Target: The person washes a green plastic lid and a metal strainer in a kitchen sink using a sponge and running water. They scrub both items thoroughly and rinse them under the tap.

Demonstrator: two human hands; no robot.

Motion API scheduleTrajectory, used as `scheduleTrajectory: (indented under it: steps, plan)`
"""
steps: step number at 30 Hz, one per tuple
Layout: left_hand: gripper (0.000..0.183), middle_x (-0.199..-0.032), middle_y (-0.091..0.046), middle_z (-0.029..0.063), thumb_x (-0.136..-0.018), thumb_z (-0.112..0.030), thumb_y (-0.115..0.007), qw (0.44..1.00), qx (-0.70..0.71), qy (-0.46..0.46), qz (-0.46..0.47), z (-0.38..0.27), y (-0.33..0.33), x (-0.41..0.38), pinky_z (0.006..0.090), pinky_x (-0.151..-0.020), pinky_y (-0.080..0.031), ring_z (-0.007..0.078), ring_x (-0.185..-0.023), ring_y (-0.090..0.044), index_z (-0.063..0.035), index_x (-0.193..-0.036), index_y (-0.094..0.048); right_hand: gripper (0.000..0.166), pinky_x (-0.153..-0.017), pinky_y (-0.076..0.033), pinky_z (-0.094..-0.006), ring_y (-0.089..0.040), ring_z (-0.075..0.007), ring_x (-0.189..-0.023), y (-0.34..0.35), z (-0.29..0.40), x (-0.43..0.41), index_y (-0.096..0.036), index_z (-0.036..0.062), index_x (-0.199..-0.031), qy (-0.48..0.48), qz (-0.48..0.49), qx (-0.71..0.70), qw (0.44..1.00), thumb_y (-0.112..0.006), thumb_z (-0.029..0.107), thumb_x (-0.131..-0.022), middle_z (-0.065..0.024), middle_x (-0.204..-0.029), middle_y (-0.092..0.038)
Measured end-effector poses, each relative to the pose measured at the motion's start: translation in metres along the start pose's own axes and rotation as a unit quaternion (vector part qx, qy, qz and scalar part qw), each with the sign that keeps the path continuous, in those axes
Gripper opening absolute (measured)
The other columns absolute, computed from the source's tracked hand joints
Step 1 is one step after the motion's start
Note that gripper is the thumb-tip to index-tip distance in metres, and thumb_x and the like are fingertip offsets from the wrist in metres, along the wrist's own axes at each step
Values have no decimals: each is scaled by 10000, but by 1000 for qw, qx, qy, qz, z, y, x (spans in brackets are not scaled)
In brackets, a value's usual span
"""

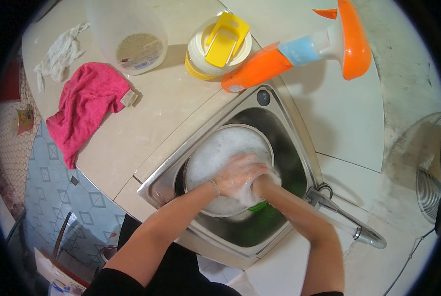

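Observation:
In the steel sink (239,251) stands a round metal basin (270,142) full of white suds (220,148). Over its right side, my left hand (239,174), with a bracelet at the wrist, rests its wet fingers around a rounded, foam-covered thing (247,198), perhaps a cup. My right hand (263,185) reaches into or behind that thing; foam rings its wrist and hides its fingers. Part of a green object (258,206) shows just below, at the basin's edge.
A chrome faucet (342,212) juts out right of the sink. Behind it lie an orange spray bottle (268,66), a white tub (200,61) with a yellow clip (226,40), and a translucent bottle (131,22). A pink cloth (89,107) and white rag (61,53) lie left.

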State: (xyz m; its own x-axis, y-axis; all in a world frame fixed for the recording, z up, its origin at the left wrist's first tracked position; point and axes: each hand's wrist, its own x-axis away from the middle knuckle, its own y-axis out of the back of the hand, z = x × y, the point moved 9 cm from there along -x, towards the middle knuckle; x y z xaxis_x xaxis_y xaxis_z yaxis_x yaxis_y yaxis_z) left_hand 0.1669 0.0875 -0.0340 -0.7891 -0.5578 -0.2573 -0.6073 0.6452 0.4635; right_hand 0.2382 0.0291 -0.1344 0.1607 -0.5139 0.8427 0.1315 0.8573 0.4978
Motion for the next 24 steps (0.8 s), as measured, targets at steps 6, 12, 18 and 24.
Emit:
scheduleTrajectory:
  steps: [6,12,18,24]
  plan:
    - [771,-1223,-449,33,-524,-445,-696,1000,-25,6,1,5,-9,5,474,-916,-277,277,-1193,-335,-168,-1198,-444,494,-876,-391,-326,-479,-229,-1055,-23,-41,-27,-445,20,-1168,-189,-107,-179,960,-517,328,-788,-142,-1160,-483]
    - [832,-1228,-441,31,-476,-424,-732,1000,14,16,14,2,-6,1,466,-908,-285,278,-1206,-319,-191,-1213,-425,510,-866,-400,-319,-486,-218,-1041,-18,-33,23,-434,14,-1176,-211,-219,-654,693,-532,325,-784,-145,-1175,-472]
    - [868,-1235,-436,29,-450,-413,-749,1000,10,11,-19,9,-5,10,455,-929,-268,298,-1195,-322,-170,-1215,-420,452,-843,-409,-339,-493,-244,-1015,51,32,49,-432,13,-1170,-33,-149,-614,774,-500,237,-783,-147,-1172,-466]
    - [861,-1258,-417,32,-455,-416,-748,1000,-11,7,17,15,-21,14,469,-949,-256,294,-1197,-325,-163,-1214,-428,389,-834,-406,-355,-491,-260,-1009,2,20,-7,-456,5,-1137,40,-4,-34,999,-491,150,-777,-161,-1160,-462]
